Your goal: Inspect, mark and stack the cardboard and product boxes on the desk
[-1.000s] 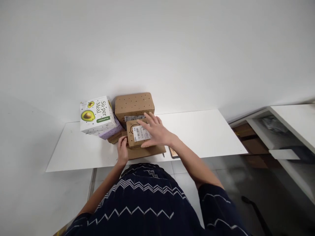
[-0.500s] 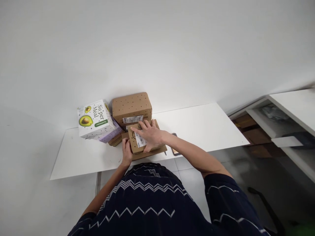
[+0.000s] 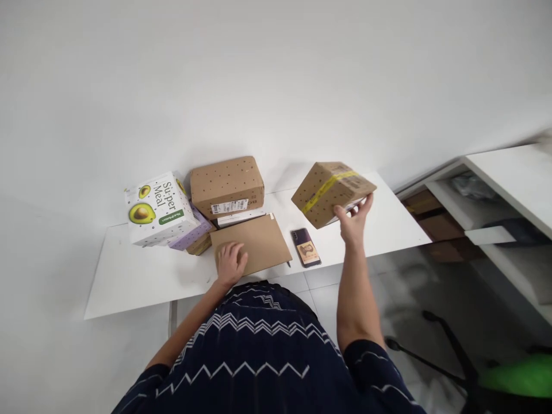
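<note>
My right hand (image 3: pixel 353 224) grips a small cardboard box (image 3: pixel 321 192) by its near right edge. The box is tilted above the right half of the white table, and a yellow tape strip runs across it. My left hand (image 3: pixel 230 263) rests on a flat brown cardboard piece (image 3: pixel 265 244), its fingers loosely bent and holding nothing. Just right of that piece lies a phone (image 3: pixel 306 247) with a picture on its back. A larger dotted cardboard box (image 3: pixel 226 184) stands behind the flat piece, with a white label on its front.
At the left stand a white avocado-printed box (image 3: pixel 157 210), a purple box (image 3: pixel 192 230) and a low brown box (image 3: pixel 200 244). The white table (image 3: pixel 129 270) runs along the wall. A shelf unit (image 3: pixel 513 172) stands at the right, near a chair with a green part (image 3: pixel 517 376).
My right hand has lifted the small box off the flat cardboard and carried it right, turning it so the taped side shows. My left hand now lies on the cardboard. The phone is uncovered.
</note>
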{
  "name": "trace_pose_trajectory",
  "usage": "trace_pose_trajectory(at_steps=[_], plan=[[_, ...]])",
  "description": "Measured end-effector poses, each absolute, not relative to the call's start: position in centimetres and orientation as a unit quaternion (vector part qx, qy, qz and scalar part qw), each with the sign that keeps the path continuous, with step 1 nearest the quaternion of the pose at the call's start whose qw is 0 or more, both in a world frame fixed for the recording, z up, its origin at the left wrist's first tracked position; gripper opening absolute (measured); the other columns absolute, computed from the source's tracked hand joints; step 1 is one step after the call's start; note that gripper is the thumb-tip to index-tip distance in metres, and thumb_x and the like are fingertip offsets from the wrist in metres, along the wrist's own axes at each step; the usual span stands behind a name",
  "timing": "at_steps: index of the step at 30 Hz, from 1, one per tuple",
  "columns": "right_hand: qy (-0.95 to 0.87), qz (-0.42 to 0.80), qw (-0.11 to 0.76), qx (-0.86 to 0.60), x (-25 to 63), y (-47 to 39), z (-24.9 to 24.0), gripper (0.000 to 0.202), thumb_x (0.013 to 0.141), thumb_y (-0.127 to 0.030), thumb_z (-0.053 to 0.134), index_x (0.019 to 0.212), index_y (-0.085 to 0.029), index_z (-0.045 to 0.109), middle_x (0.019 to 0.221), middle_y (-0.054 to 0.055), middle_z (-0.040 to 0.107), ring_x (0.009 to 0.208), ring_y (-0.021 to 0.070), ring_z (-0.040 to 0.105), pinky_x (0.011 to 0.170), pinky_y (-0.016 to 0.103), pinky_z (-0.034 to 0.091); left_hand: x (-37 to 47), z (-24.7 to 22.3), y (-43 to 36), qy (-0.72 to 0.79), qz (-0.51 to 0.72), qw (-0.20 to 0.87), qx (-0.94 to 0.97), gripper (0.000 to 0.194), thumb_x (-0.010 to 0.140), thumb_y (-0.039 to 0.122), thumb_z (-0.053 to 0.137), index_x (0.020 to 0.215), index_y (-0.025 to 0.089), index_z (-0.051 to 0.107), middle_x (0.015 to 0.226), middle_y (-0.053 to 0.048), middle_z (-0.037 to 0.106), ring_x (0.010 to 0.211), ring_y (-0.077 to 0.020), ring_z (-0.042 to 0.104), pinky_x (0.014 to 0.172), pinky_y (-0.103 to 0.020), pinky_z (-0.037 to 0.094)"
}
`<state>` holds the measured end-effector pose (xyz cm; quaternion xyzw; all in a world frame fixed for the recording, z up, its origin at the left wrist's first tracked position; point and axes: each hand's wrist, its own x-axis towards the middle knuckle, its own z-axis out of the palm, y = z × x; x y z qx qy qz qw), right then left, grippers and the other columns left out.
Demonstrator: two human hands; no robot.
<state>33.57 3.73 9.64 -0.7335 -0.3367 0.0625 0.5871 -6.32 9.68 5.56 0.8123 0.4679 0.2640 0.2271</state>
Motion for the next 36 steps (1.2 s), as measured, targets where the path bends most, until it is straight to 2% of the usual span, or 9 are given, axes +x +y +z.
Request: trace_pose_trajectory(at_steps=[8, 14, 17, 21, 25, 28, 30, 33, 36], plan=[[-0.299, 0.044, 0.470, -0.829, 31.3, 9.6, 1.5, 0.120, 0.068, -0.065, 0.069, 0.157, -0.013, 0.005, 0.153, 0.025, 0.024, 0.144, 0.0404, 0.021, 0.114, 0.061, 0.024, -6.2, 5.1, 9.2, 0.453, 0.218, 0.161, 0.849, 0.031, 0.085, 0.029, 0.061, 0.114, 0.023, 0.068, 0.120, -0.012, 0.064, 0.111, -0.0296, 0.056, 0.096, -0.043, 0.040], [-0.329, 0.064, 0.418, -0.845, 29.3, 12.3, -0.9, 0.126, 0.065, -0.074, 0.068, 0.155, -0.009, 0.007, 0.155, 0.031, 0.013, 0.146, 0.0434, 0.014, 0.113, 0.063, 0.021, -6.1, 5.2, 9.0, 0.449, 0.222, 0.162, 0.850, 0.029, 0.083, 0.025, 0.062, 0.111, 0.023, 0.069, 0.118, -0.012, 0.064, 0.110, -0.0295, 0.056, 0.096, -0.044, 0.040], [-0.295, 0.096, 0.393, -0.865, 28.5, 12.2, -1.0, 0.124, 0.068, -0.074, 0.064, 0.156, -0.009, 0.005, 0.158, 0.033, 0.009, 0.147, 0.0450, 0.013, 0.110, 0.067, 0.025, -6.1, 5.3, 8.9, 0.450, 0.218, 0.162, 0.851, 0.028, 0.083, 0.025, 0.061, 0.110, 0.023, 0.069, 0.118, -0.012, 0.064, 0.111, -0.0298, 0.055, 0.096, -0.044, 0.040], [-0.280, 0.178, 0.359, -0.872, 28.2, 11.3, -1.4, 0.115, 0.071, -0.063, 0.066, 0.156, -0.009, 0.012, 0.155, 0.031, 0.026, 0.139, 0.0424, 0.034, 0.108, 0.061, 0.033, -6.1, 5.3, 9.0, 0.456, 0.210, 0.160, 0.850, 0.027, 0.083, 0.026, 0.061, 0.108, 0.023, 0.070, 0.119, -0.012, 0.064, 0.112, -0.0304, 0.055, 0.097, -0.045, 0.040], [-0.287, 0.210, 0.365, -0.860, 27.7, 10.1, -1.4, 0.081, 0.077, -0.051, 0.058, 0.143, -0.005, 0.045, 0.145, 0.030, 0.043, 0.127, 0.0360, 0.050, 0.107, 0.050, 0.038, -5.8, 5.5, 9.1, 0.467, 0.219, 0.192, 0.835, 0.026, 0.081, 0.026, 0.062, 0.105, 0.025, 0.072, 0.119, -0.011, 0.065, 0.113, -0.0308, 0.055, 0.098, -0.045, 0.040], [-0.272, 0.235, 0.406, -0.840, 26.0, 9.0, -0.5, 0.060, 0.083, -0.049, 0.045, 0.121, -0.006, 0.063, 0.123, 0.026, 0.062, 0.110, 0.0312, 0.062, 0.102, 0.046, 0.043, -5.8, 5.6, 9.4, 0.472, 0.248, 0.221, 0.817, 0.023, 0.081, 0.026, 0.061, 0.102, 0.024, 0.072, 0.116, -0.011, 0.066, 0.113, -0.0298, 0.057, 0.101, -0.046, 0.041], [-0.275, 0.298, 0.445, -0.799, 24.2, 8.0, 0.5, 0.056, 0.085, -0.053, 0.041, 0.111, -0.010, 0.067, 0.110, 0.019, 0.069, 0.094, 0.0273, 0.066, 0.092, 0.043, 0.049, -6.4, 5.7, 9.5, 0.470, 0.283, 0.227, 0.805, 0.023, 0.083, 0.026, 0.058, 0.102, 0.023, 0.071, 0.114, -0.012, 0.066, 0.111, -0.0281, 0.058, 0.102, -0.045, 0.041], [-0.274, 0.377, 0.492, -0.736, 21.3, 6.2, 2.4, 0.058, 0.087, -0.061, 0.039, 0.107, -0.014, 0.067, 0.105, 0.014, 0.071, 0.082, 0.0228, 0.067, 0.078, 0.037, 0.052, -8.4, 5.3, 9.7, 0.505, 0.337, 0.204, 0.768, 0.027, 0.085, 0.027, 0.056, 0.108, 0.020, 0.068, 0.117, -0.014, 0.063, 0.115, -0.0278, 0.056, 0.108, -0.046, 0.038], [-0.289, 0.378, 0.487, -0.733, 19.1, 4.5, 3.9, 0.060, 0.089, -0.065, 0.038, 0.107, -0.016, 0.068, 0.108, 0.012, 0.071, 0.091, 0.0240, 0.066, 0.084, 0.038, 0.051, -10.6, 4.3, 9.6, 0.592, 0.378, 0.222, 0.677, 0.036, 0.085, 0.032, 0.058, 0.119, 0.019, 0.060, 0.123, -0.015, 0.058, 0.122, -0.0284, 0.051, 0.111, -0.048, 0.034]])
